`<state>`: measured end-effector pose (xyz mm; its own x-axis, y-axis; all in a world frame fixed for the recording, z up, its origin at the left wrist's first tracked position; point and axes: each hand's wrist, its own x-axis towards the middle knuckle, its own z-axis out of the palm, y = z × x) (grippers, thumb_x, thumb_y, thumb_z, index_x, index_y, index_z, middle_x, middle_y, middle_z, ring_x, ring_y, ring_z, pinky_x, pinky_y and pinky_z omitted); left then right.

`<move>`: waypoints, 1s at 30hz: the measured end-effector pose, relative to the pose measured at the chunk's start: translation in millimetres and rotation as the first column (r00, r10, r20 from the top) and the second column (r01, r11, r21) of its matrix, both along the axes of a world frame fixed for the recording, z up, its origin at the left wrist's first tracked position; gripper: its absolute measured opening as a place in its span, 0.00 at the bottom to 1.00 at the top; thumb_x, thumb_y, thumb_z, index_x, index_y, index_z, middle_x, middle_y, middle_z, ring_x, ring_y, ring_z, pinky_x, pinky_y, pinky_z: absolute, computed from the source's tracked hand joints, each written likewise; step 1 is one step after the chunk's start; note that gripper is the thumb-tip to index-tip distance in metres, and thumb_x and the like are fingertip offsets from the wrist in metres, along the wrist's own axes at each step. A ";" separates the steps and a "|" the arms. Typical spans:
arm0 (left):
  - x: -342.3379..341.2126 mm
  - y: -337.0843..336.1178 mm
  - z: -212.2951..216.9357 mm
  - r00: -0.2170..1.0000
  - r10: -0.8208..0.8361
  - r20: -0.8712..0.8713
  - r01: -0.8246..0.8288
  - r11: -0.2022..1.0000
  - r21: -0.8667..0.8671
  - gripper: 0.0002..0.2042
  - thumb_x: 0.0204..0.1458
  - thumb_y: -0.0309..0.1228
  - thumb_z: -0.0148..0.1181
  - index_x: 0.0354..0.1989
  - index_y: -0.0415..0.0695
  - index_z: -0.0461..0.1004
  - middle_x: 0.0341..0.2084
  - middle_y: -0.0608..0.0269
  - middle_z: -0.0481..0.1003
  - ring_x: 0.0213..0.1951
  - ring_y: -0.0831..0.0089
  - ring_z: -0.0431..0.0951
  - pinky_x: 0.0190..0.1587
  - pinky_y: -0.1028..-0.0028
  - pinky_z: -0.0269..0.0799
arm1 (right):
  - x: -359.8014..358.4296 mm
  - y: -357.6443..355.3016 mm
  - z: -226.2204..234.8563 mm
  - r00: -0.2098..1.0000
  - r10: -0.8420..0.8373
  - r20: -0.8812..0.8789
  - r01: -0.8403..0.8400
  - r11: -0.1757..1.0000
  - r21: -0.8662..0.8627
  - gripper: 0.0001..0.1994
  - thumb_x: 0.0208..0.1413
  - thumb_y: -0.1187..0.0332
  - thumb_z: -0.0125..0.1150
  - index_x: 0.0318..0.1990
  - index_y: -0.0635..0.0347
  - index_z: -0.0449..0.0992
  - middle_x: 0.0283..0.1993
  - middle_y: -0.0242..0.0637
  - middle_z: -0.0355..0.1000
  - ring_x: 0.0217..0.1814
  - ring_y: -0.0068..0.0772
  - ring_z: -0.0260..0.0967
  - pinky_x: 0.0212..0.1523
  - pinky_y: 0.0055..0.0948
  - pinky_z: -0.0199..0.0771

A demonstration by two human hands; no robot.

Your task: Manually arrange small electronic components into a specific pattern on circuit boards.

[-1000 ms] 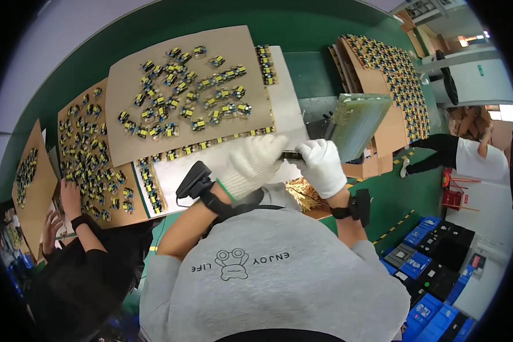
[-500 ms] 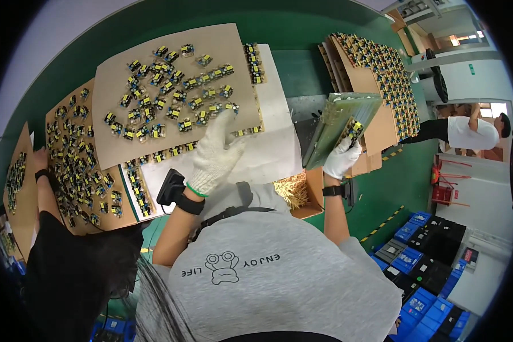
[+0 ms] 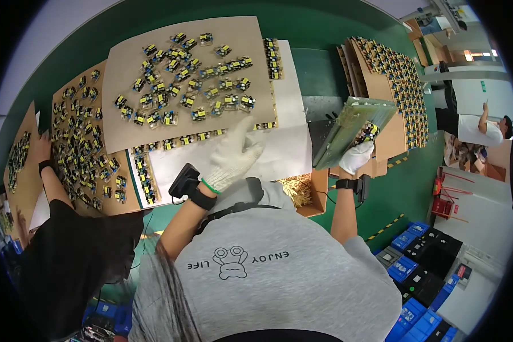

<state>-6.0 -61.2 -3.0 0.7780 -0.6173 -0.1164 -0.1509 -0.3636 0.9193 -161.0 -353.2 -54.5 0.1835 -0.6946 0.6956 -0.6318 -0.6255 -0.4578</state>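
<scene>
**Middle cardboard sheet (image 3: pixel 239 37) part covered, one board (image 3: pixel 367 133) held away from it**

At the far left of my feed, a co-worker's hand (image 3: pixel 44 147) is at the leftmost cardboard sheet (image 3: pixel 34 162), which carries a tight cluster of yellow-and-black boards. The next cardboard sheet (image 3: pixel 133 196) is strewn thickly with the same kind, and I'd judge it close to full.

The middle cardboard sheet lies over another layer, whose edge boards (image 3: pixel 184 141) show in a row along its near side. On top, loose boards (image 3: pixel 198 115) gather toward the centre with bare brown margins around them, so I take this one as well begun but short of full.

My left gloved hand (image 3: pixel 232 158) is at the near edge of that sheet, over the white sheet (image 3: pixel 288 114). Its fingers are spread, and I see nothing in its grasp; whether a fingertip touches the cardboard, I can't tell.

Right of it, lower down, stands an open carton (image 3: pixel 319 196) of thin yellowish strips (image 3: pixel 299 191). Then comes the tilted green slab (image 3: pixel 345 122). In front of its face my right gloved hand (image 3: pixel 357 158) is narrowed around the near end of the board, which is not yet among the others. I can't tell whether it touches the slab.

Past that, the right-hand stack (image 3: pixel 370 85) has boards in close, orderly rows; that portion looks finished to me.
</scene>
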 end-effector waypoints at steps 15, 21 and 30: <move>-6.1 -8.4 -6.1 0.996 -0.062 -0.072 0.056 0.995 -0.081 0.23 0.45 0.33 0.59 0.51 0.40 0.65 0.33 0.60 0.73 0.25 0.73 0.70 0.31 0.71 0.68 | 9.4 9.1 -7.6 0.986 -0.157 0.059 0.142 0.968 0.205 0.21 0.62 0.59 0.36 0.39 0.71 0.70 0.37 0.63 0.66 0.37 0.61 0.65 0.38 0.45 0.66; -6.6 3.7 -9.5 0.977 -0.090 -0.193 0.078 0.995 -0.067 0.27 0.49 0.31 0.56 0.57 0.37 0.58 0.42 0.55 0.70 0.36 0.75 0.72 0.40 0.75 0.69 | 1.4 36.5 -25.3 0.987 -0.048 0.152 0.037 0.996 0.076 0.21 0.63 0.61 0.36 0.42 0.74 0.70 0.30 0.57 0.72 0.29 0.55 0.66 0.34 0.40 0.68; 1.7 -3.1 32.0 0.765 -0.284 -0.578 0.087 0.935 -0.344 0.22 0.48 0.32 0.62 0.50 0.38 0.66 0.32 0.62 0.74 0.29 0.78 0.74 0.30 0.79 0.72 | 46.7 141.7 54.4 0.619 0.784 0.050 -0.682 0.504 0.531 0.15 0.62 0.66 0.39 0.40 0.63 0.74 0.21 0.41 0.69 0.23 0.42 0.69 0.29 0.34 0.70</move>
<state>-4.3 -64.3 29.0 0.4677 -0.8226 -0.3235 0.4395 -0.1011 0.8925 -114.3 -211.5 0.0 0.8589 -0.4581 0.2290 -0.1435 -0.6444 -0.7511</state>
